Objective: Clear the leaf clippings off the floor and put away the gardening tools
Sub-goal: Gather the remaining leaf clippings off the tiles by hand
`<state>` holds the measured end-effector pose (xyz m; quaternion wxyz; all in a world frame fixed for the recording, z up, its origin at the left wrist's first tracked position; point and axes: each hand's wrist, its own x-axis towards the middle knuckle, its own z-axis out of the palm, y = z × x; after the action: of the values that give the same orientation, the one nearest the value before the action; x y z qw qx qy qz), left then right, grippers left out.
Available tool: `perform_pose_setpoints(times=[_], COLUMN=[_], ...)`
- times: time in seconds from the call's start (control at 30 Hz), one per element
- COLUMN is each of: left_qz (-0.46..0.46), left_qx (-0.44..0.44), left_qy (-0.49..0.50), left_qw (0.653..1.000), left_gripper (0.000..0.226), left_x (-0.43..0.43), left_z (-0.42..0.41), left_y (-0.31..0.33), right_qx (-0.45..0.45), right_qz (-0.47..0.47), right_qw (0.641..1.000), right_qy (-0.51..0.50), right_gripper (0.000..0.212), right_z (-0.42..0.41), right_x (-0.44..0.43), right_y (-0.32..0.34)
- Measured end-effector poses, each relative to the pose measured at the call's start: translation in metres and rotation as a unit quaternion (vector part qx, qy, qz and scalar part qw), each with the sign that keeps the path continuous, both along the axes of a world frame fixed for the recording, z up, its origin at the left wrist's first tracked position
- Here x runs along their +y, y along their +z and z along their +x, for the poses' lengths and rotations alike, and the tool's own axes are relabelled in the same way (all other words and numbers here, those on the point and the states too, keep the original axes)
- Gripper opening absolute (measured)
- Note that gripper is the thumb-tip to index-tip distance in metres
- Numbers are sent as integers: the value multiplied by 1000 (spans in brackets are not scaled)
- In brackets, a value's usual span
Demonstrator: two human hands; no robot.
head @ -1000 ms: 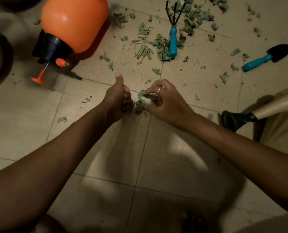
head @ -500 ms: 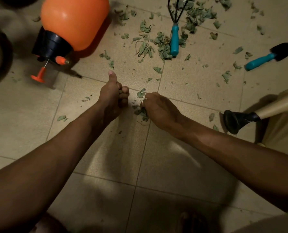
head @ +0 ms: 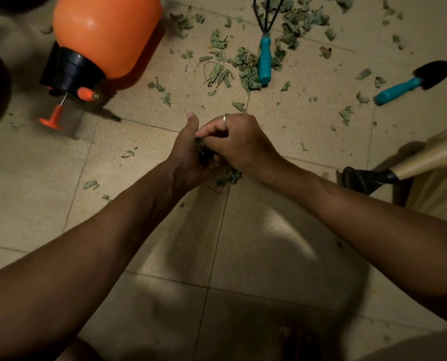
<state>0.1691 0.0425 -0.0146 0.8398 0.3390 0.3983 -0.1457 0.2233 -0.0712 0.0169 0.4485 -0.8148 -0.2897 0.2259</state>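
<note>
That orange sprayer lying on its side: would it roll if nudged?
Its rounded tank suggests the orange pressure sprayer would probably roll somewhat. The protruding pump handle would likely catch the floor and stop it. Weight can't be judged: the fill is hidden.

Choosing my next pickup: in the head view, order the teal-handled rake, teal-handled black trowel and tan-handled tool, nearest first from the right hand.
1. Teal-handled rake, ahead of right hand.
2. Tan-handled tool, rightward.
3. Teal-handled trowel, upper right.

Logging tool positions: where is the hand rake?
Head view, top centre-right: the hand rake lies among leaf clippings, left of the trowel.
</note>
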Motion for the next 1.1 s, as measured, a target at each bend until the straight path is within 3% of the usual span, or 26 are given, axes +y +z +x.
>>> perform_pose_setpoints(times=[0.1, 0.2, 0.3, 0.43, 0.6, 0.73, 0.9, 1.1], left_qz=[-1, -5, -1, 3, 5, -12, 36, 15], left_qx=[34, 53, 68, 71, 35, 26, 27, 17], left_qy=[11, 12, 33, 35, 31, 71, 47, -16], left_qw=[999, 998, 997, 997, 999, 997, 998, 1000], left_gripper=[75, 71, 65, 48, 43, 53, 59, 58], left_x=[-2, 0, 2, 7, 11, 9, 8, 2], left_z=[1, 2, 1, -1, 2, 3, 7, 7], left_y=[2, 5, 3, 1, 3, 1, 0, 8], right_qx=[-121, -185, -145, -31, -118, -129, -182, -223], right_qz=[-38, -82, -108, -52, -13, -54, -27, -41], right_qw=[991, 976, 976, 995, 992, 989, 982, 973], right_qy=[35, 86, 123, 80, 43, 55, 32, 42], right_gripper=[19, 21, 28, 36, 26, 50, 17, 8], right_z=[3, 6, 11, 16, 2, -7, 2, 11], right_x=[-2, -5, -5, -5, -9, -6, -5, -9], right_y=[-10, -13, -4, 3, 2, -14, -28, -32])
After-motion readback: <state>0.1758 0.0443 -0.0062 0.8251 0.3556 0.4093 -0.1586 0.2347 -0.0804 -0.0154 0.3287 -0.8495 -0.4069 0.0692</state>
